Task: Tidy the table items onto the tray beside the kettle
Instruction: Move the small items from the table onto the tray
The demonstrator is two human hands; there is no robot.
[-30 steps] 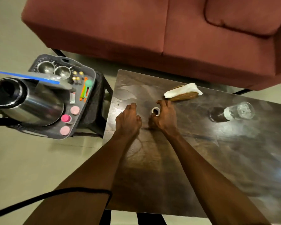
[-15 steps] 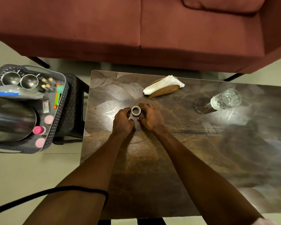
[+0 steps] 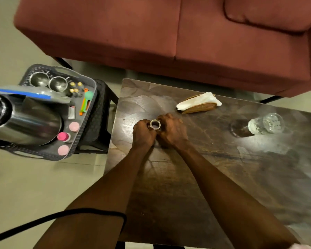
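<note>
A small roll of tape [image 3: 155,124] sits between both my hands over the dark table [image 3: 214,177]. My left hand [image 3: 143,134] pinches it from the left and my right hand [image 3: 171,131] grips it from the right, fingers curled. A wicker napkin holder with white napkins [image 3: 198,104] lies just beyond my hands. A clear glass [image 3: 266,124] lies on its side at the right. The grey tray [image 3: 84,126] with the steel kettle [image 3: 23,119] stands on a stool to the left of the table.
The tray holds two steel cups [image 3: 48,81], pink bottle caps [image 3: 63,136], small yellow items and an orange-green tool [image 3: 84,103]. A red sofa [image 3: 169,33] runs along the far side. A black cable [image 3: 52,218] crosses my left forearm.
My left hand moved from flat on the table to the roll, so both hands now hold it. The camera view swung left, then back right.
</note>
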